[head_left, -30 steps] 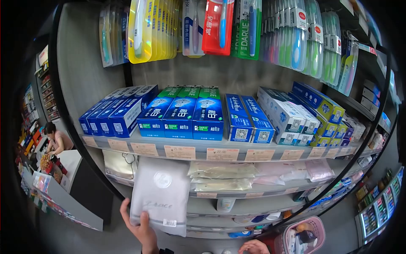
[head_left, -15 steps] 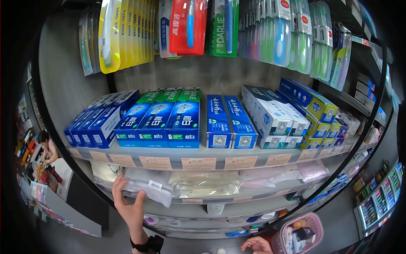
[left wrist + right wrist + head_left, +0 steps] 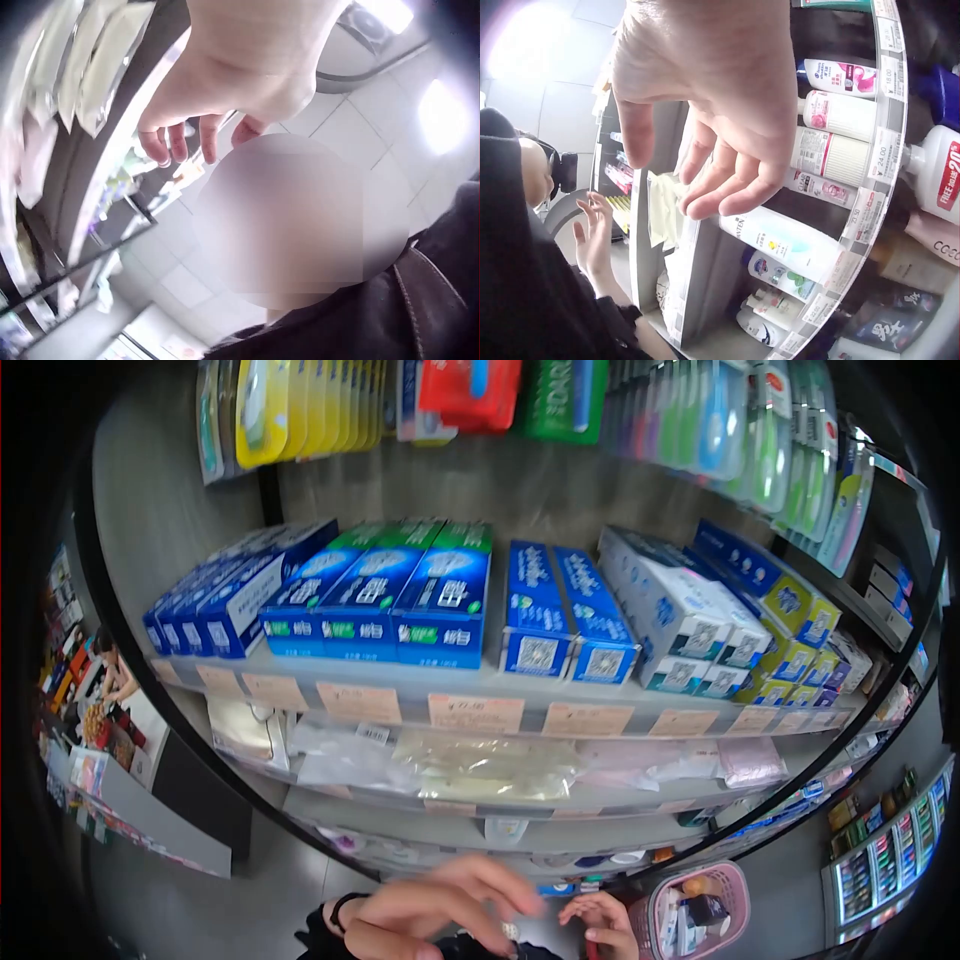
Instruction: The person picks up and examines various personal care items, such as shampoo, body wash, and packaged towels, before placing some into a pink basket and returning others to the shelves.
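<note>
My left hand (image 3: 440,910) is at the bottom middle of the head view, blurred, its fingers loosely bent with nothing in them. The left wrist view shows that hand (image 3: 232,82) in front of the shelf and ceiling. Just to its right in the head view is my right hand (image 3: 600,920), with relaxed, slightly bent fingers and nothing held; the right wrist view shows the same hand (image 3: 712,105) near shelves of bottles. A white plastic-wrapped package (image 3: 350,755) lies on the shelf below the toothpaste, beside pale yellow packages (image 3: 500,760). Next to the right hand stands a pink basket (image 3: 745,920) with goods inside.
Blue toothpaste boxes (image 3: 440,610) line the upper shelf (image 3: 500,690), with price tags along its edge. Toothbrush packs (image 3: 310,410) hang above. Shampoo bottles (image 3: 780,240) stand on a lower shelf. A person (image 3: 118,680) is by a counter at the far left.
The white package went from my left hand down onto the shelf and was let go. The left hand then moved down and right, towards the right hand. The head view shifted slightly.
</note>
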`<state>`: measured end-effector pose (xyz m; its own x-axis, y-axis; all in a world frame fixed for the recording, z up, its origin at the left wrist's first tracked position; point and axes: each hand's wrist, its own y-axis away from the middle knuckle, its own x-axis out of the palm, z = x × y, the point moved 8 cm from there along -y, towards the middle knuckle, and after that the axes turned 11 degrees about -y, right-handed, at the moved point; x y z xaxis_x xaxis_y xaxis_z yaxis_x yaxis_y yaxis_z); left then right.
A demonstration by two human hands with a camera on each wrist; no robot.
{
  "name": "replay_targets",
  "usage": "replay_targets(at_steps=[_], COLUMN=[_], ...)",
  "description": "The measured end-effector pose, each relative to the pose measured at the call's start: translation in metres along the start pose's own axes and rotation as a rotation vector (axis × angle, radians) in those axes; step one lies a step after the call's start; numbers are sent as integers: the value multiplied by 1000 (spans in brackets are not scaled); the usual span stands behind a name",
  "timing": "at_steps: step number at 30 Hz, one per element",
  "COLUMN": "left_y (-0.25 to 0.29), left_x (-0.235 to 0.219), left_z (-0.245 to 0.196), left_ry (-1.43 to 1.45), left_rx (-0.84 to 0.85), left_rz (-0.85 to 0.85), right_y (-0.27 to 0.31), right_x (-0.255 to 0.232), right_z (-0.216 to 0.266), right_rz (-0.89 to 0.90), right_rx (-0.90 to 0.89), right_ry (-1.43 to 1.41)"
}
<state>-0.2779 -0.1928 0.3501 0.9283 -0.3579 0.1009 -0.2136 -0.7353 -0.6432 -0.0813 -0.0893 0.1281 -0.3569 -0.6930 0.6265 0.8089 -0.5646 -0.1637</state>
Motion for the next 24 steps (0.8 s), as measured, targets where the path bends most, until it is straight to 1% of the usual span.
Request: replay_targets(at_steps=[1, 2, 3, 4, 5, 6, 8, 15, 18, 20, 21, 23, 24], left_y=[-9, -20, -25, -24, -21, -21, -21, -18, -14, -10, -10, -9, -6], left_x=[15, 24, 38, 46, 53, 62, 70, 72, 68, 66, 65, 63, 63], left_z=[-4, -13, -20, -19, -20, -18, -17, -16, -21, -23, -24, -27, -29], left_ry=[145, 121, 118, 135, 150, 155, 332, 404, 394, 364, 375, 289, 284], left_rx=[43, 92, 444, 502, 560, 562, 565, 577, 588, 523, 523, 562, 547], left_rz=[128, 79, 32, 184, 340, 332, 192, 215, 221, 250, 258, 239, 224], right_y=[-3, -3, -1, 1, -3, -5, -5, 3, 7, 10, 12, 17, 20], right_x=[5, 7, 5, -6, -1, 4, 7, 9, 11, 14, 14, 15, 14], right_z=[0, -3, -7, -19, -16, -13, -10, -8, -7, -7, -7, -12, -15], right_rz=[-15, -10, -6, 37, 90, 47, -11, -40, -74, -46, -56, -66, -59], right_rx=[19, 32, 43, 57, 53, 61, 60, 24, 13, 10, 2, 15, 7], right_ry=[5, 20, 36, 32, 55, 56, 49, 45, 64, 75, 78, 90, 70])
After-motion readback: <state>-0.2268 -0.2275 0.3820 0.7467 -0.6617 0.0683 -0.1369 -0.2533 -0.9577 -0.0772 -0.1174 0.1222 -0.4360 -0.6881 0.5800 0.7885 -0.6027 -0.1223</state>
